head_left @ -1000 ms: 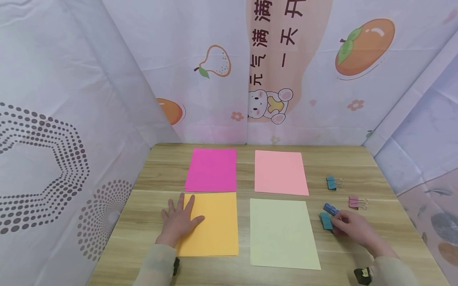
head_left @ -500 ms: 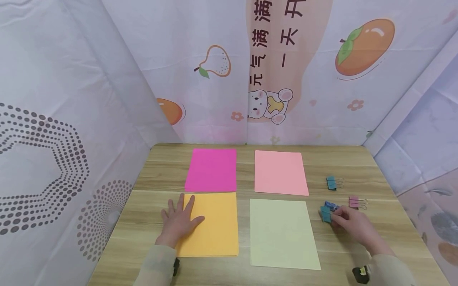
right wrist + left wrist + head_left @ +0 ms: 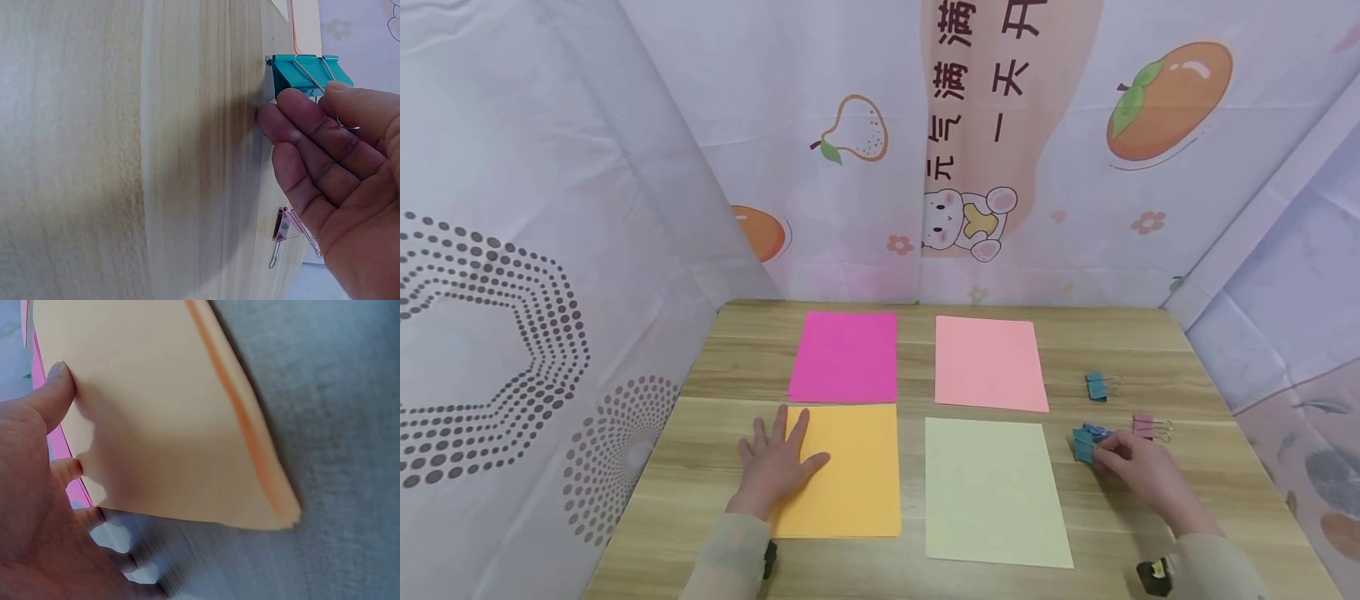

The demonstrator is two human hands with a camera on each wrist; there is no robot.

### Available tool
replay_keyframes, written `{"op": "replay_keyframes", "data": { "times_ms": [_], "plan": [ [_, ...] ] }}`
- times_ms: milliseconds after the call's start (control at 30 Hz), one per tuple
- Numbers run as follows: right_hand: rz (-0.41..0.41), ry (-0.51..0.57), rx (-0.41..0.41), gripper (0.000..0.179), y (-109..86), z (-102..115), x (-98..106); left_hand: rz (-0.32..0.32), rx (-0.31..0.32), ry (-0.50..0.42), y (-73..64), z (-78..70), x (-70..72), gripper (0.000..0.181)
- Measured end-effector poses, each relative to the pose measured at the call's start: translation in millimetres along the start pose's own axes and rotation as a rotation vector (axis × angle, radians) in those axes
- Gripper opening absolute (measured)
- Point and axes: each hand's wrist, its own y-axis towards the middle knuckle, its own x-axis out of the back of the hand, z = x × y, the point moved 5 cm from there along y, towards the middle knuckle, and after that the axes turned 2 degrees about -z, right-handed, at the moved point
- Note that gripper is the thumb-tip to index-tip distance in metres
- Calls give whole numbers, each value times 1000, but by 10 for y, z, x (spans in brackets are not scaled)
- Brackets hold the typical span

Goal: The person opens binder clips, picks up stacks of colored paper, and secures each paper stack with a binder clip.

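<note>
My left hand (image 3: 772, 467) rests with spread fingers on the left edge of a stack of orange paper (image 3: 850, 483). In the left wrist view the thumb lies on the orange paper (image 3: 162, 412) and the other fingertips reach past its edge. My right hand (image 3: 1142, 471) pinches a teal binder clip (image 3: 1083, 446) by its wire handles, between thumb and fingers. The right wrist view shows this binder clip (image 3: 312, 74) close over the table. Just behind it lies a blue binder clip (image 3: 1097, 432), partly hidden by the hand.
A pink binder clip (image 3: 1143, 424) and another teal binder clip (image 3: 1097, 387) lie at the right. Pale green paper (image 3: 992, 492) lies between the hands. Magenta paper (image 3: 846, 357) and salmon pink paper (image 3: 988, 362) lie farther back, before a printed curtain (image 3: 850, 217).
My right hand has shifted slightly and now grips the front teal binder clip by its handles; the clip has tipped and moved slightly back, nearer the blue one. The left hand stays put.
</note>
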Motion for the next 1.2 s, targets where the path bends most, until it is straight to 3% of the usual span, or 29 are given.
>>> {"op": "replay_keyframes", "data": {
  "times_ms": [467,833,1200],
  "plan": [
    [-43,-57,61,23,20,63,6,16,5,-4,27,-2,-10,88],
    [-97,-89,102,14,4,71,-25,15,5,-4,11,-13,1,87],
    [-82,-120,117,12,11,116,-57,9,11,-9,1,-4,4,88]
  ]
}}
